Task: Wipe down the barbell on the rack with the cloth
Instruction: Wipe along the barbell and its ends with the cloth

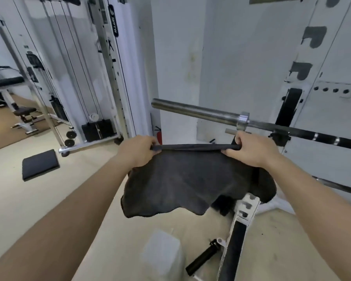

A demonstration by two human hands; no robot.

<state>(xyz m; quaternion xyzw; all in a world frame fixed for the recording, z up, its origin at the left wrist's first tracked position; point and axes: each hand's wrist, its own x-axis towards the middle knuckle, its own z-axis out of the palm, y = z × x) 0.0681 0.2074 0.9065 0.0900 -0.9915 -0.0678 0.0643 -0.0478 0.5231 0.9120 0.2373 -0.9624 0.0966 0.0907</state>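
While the cloth (192, 179) hangs loose below the bar (199, 112), not yet touching it, I judge its sagging lower edge could catch on the rack (245, 209) beneath, or one corner could slip from a light pinch as I lift it onto the sleeve. My left hand (137, 151) pinches the cloth's top edge below the bar's free end, fingers closed on it. My right hand (249, 149) clamps the other corner just below the collar (243, 120).
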